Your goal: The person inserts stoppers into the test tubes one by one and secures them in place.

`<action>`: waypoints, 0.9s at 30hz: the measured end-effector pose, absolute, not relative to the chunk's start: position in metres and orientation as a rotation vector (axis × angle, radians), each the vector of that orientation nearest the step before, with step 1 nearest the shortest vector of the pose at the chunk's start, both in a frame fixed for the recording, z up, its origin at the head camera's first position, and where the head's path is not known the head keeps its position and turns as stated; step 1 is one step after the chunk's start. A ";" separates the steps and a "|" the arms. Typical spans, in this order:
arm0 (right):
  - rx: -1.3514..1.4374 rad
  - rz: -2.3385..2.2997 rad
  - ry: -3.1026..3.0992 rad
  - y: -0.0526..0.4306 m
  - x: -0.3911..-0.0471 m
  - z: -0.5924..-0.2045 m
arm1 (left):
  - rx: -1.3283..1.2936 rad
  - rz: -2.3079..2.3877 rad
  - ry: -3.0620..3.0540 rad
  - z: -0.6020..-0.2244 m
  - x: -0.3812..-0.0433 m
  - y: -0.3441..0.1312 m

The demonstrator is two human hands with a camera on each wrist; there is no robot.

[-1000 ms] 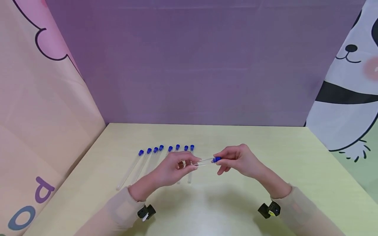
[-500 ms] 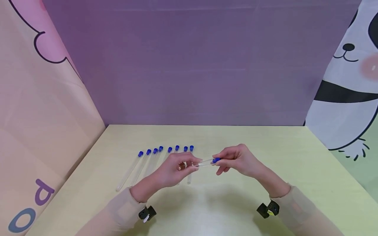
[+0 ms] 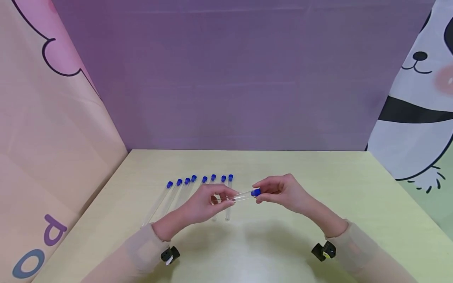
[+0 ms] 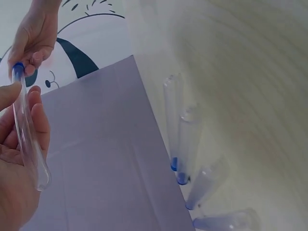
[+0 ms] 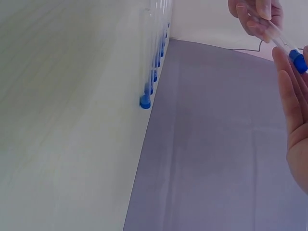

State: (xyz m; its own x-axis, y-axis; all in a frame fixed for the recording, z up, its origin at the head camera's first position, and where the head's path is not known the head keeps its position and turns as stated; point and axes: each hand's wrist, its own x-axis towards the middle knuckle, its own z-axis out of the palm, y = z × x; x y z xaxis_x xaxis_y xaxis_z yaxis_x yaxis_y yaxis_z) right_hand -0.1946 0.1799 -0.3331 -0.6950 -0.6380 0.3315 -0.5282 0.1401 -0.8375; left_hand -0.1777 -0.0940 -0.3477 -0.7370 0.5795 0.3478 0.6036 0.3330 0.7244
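A clear test tube [image 4: 30,139] with a blue cap [image 3: 255,192] is held above the table, its capped end pointing right. My left hand [image 3: 209,202] grips the tube's body between thumb and fingers; the rounded end shows past the palm in the left wrist view. At the other end, my right hand [image 3: 288,192] has its thumb and fingertips around the cap. In the right wrist view the cap lies between the thumb and the long, nearly straight fingers [image 5: 291,103]. The cap sits on the tube's mouth.
Several capped test tubes [image 3: 155,206] lie side by side on the pale table [image 3: 336,177], blue caps toward the far edge. My left hand and forearm cover parts of some. A purple backdrop [image 3: 240,78] stands behind the table, with printed cloth at both sides.
The held tube's cap has shifted slightly left and shows more fully between my right fingertips. The right fingers have spread a little. My left hand keeps its grip.
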 end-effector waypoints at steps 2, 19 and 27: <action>-1.168 -1.581 2.346 0.182 -0.195 -0.334 | -1.081 -1.390 -2.589 -0.350 -0.179 -0.097; -1.142 -1.448 2.491 0.205 -0.203 -0.353 | -0.940 -1.136 -2.743 -0.360 -0.179 -0.148; -1.151 -1.344 2.621 0.222 -0.205 -0.360 | -0.872 -0.976 -2.767 -0.357 -0.177 -0.175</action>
